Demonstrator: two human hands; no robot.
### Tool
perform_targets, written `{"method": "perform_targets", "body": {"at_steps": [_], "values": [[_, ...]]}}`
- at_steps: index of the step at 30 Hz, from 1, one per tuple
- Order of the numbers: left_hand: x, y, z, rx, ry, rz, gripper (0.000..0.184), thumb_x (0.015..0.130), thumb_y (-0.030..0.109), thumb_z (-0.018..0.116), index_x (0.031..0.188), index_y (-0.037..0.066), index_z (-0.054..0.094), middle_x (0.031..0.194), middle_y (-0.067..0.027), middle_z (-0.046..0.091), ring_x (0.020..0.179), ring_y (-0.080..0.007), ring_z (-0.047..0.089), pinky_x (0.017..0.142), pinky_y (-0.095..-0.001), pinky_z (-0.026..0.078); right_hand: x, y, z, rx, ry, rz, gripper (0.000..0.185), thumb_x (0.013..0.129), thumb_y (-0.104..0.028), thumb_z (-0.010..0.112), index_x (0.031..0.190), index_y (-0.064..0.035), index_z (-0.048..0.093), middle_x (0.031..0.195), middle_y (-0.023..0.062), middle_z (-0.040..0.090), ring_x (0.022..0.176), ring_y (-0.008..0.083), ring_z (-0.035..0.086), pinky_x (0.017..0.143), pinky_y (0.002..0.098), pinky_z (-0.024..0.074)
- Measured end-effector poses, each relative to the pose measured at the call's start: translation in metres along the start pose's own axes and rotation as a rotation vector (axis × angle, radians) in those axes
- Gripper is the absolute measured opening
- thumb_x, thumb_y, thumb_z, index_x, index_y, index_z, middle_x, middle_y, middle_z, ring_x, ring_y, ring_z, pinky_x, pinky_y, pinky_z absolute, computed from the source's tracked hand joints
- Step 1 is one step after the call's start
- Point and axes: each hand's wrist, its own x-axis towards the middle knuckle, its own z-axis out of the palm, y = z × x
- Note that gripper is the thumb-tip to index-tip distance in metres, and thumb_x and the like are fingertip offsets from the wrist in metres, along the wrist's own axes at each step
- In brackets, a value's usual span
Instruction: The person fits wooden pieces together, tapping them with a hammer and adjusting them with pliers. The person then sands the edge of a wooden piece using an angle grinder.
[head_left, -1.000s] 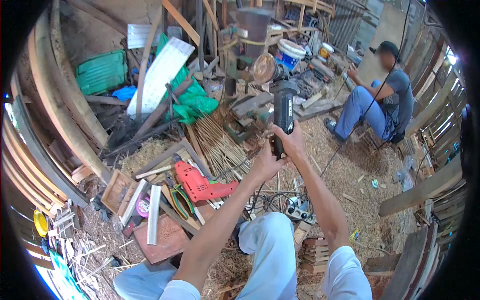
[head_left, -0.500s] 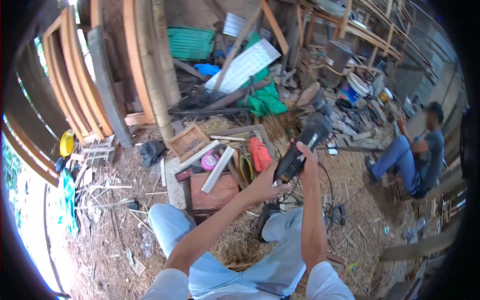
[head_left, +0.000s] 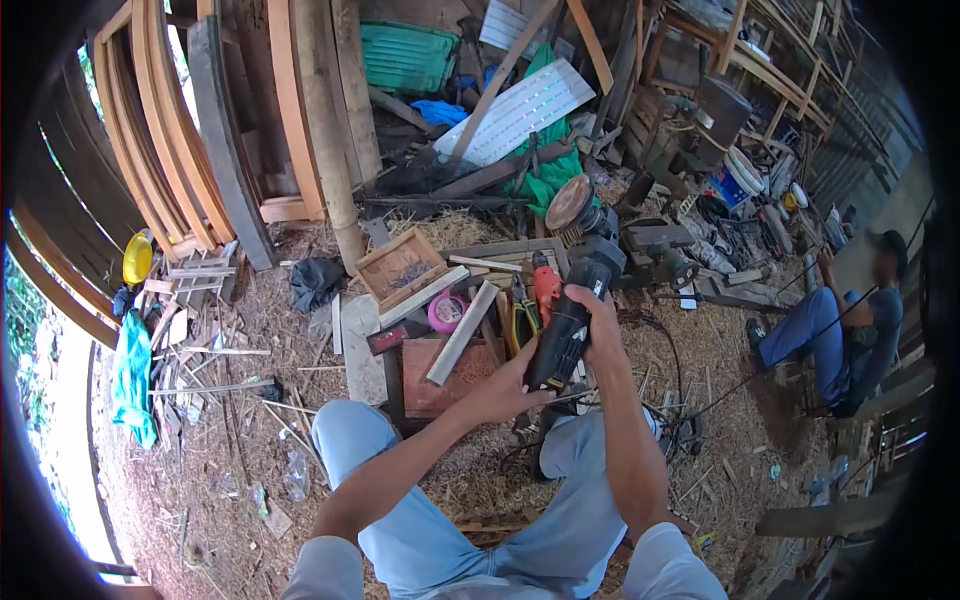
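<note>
A black angle grinder with a round brown disc at its far end is held above the ground between my knees and the tools. My left hand grips the rear end of its body. Around the middle of the body, my right hand is closed from the right side. Partly behind the grinder lies a red drill. Left of it are green-and-black handled pliers, a pale wood strip, a pink tape roll and a reddish board.
A wooden tray stands beyond the tools. Another person sits at the right. Cables lie right of my knees. Curved wooden frames lean at the left, and a green sack lies at the back.
The view has swung left, so the person and tools appear farther right. The grinder, still in both hands, has come lower and tilted, its disc toward the upper right and then more upright.
</note>
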Motion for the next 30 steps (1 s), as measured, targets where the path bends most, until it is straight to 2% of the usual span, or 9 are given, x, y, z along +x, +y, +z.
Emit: {"method": "perform_targets", "body": {"at_steps": [9, 11, 14, 16, 18, 20, 23, 27, 30], "values": [[0.007, -0.009, 0.008, -0.032, -0.015, 0.016, 0.103, 0.079, -0.002, 0.067, 0.149, 0.001, -0.008, 0.145, -0.0193, 0.027, 0.135, -0.0211, 0.029, 0.110, -0.0318, 0.028, 0.007, -0.005, -0.002, -0.075, 0.050, 0.123, 0.028, 0.071, -0.008, 0.072, 0.094, -0.0008, 0.057, 0.074, 0.0108, 0.064, 0.061, 0.0209, 0.064, 0.057, 0.0331, 0.0539], [0.004, -0.010, 0.009, 0.043, -0.018, 0.018, 0.103, 0.079, -0.002, 0.067, 0.149, 0.001, -0.008, 0.144, -0.0204, 0.027, 0.135, -0.0220, 0.030, 0.111, -0.0320, 0.028, 0.005, -0.003, -0.001, -0.296, 0.075, -0.072, 0.028, 0.070, -0.008, 0.072, 0.093, -0.0022, 0.057, 0.074, 0.0099, 0.063, 0.058, 0.0201, 0.063, 0.055, 0.0329, 0.0530], [-0.005, 0.015, 0.000, 0.089, 0.014, 0.066, 0.085, 0.082, 0.003, 0.066, 0.148, 0.000, 0.013, 0.135, -0.0198, 0.041, 0.127, -0.0244, 0.043, 0.105, -0.0337, 0.036, 0.003, -0.004, -0.005, -0.280, 0.094, -0.038, 0.028, 0.071, -0.009, 0.073, 0.093, -0.0032, 0.057, 0.073, 0.0082, 0.062, 0.057, 0.0192, 0.062, 0.054, 0.0318, 0.0524], [-0.010, 0.042, -0.029, 0.334, -0.074, -0.185, 0.061, 0.086, 0.012, 0.064, 0.139, -0.001, 0.036, 0.120, -0.0180, 0.055, 0.111, -0.0268, 0.056, 0.096, -0.0358, 0.043, -0.001, -0.001, -0.011, -0.294, 0.106, -0.044, 0.028, 0.071, -0.010, 0.073, 0.093, -0.0034, 0.057, 0.073, 0.0075, 0.062, 0.057, 0.0189, 0.062, 0.052, 0.0316, 0.0521], [-0.001, 0.004, -0.062, 0.364, 0.359, -0.016, 0.041, 0.089, 0.017, 0.062, 0.123, -0.004, 0.052, 0.099, -0.0171, 0.065, 0.100, -0.0269, 0.062, 0.088, -0.0403, 0.048, -0.003, -0.009, -0.012, -0.319, 0.113, -0.067, 0.028, 0.071, -0.011, 0.074, 0.093, -0.0036, 0.057, 0.073, 0.0068, 0.061, 0.057, 0.0187, 0.062, 0.051, 0.0315, 0.0519], [0.001, -0.016, -0.097, 0.873, 0.635, -0.045, 0.037, 0.089, 0.023, 0.063, 0.115, -0.003, 0.057, 0.104, -0.0202, 0.064, 0.103, -0.0346, 0.061, 0.088, -0.0430, 0.048, -0.008, -0.014, -0.010, -0.240, 0.131, 0.048, 0.029, 0.072, -0.014, 0.075, 0.093, -0.0041, 0.057, 0.073, 0.0069, 0.061, 0.056, 0.0183, 0.062, 0.050, 0.0315, 0.0511], [0.007, -0.038, -0.112, 1.209, 0.499, -0.381, 0.037, 0.087, 0.028, 0.065, 0.107, -0.002, 0.059, 0.104, -0.0221, 0.063, 0.102, -0.0408, 0.058, 0.085, -0.0465, 0.048, -0.008, -0.009, -0.009, -0.194, 0.106, 0.039, 0.027, 0.073, -0.013, 0.074, 0.092, -0.0038, 0.057, 0.073, 0.0083, 0.062, 0.056, 0.0189, 0.062, 0.050, 0.0321, 0.0515], [0.003, -0.039, -0.112, 1.279, 0.481, -0.259, 0.033, 0.086, 0.027, 0.065, 0.106, 0.002, 0.057, 0.107, -0.0221, 0.060, 0.103, -0.0390, 0.057, 0.090, -0.0469, 0.045, -0.015, -0.013, -0.012, -0.281, 0.092, 0.091, 0.025, 0.073, -0.011, 0.072, 0.091, -0.0032, 0.057, 0.072, 0.0102, 0.063, 0.057, 0.0199, 0.062, 0.052, 0.0335, 0.0527], [0.001, -0.036, -0.127, 1.006, 0.518, -0.079, 0.037, 0.084, 0.025, 0.067, 0.110, 0.004, 0.052, 0.103, -0.0217, 0.061, 0.098, -0.0403, 0.058, 0.085, -0.0470, 0.047, -0.009, -0.008, -0.026, -0.329, 0.026, 0.164, 0.023, 0.072, -0.009, 0.071, 0.090, -0.0025, 0.057, 0.070, 0.0116, 0.063, 0.058, 0.0214, 0.064, 0.054, 0.0351, 0.0539]]}}
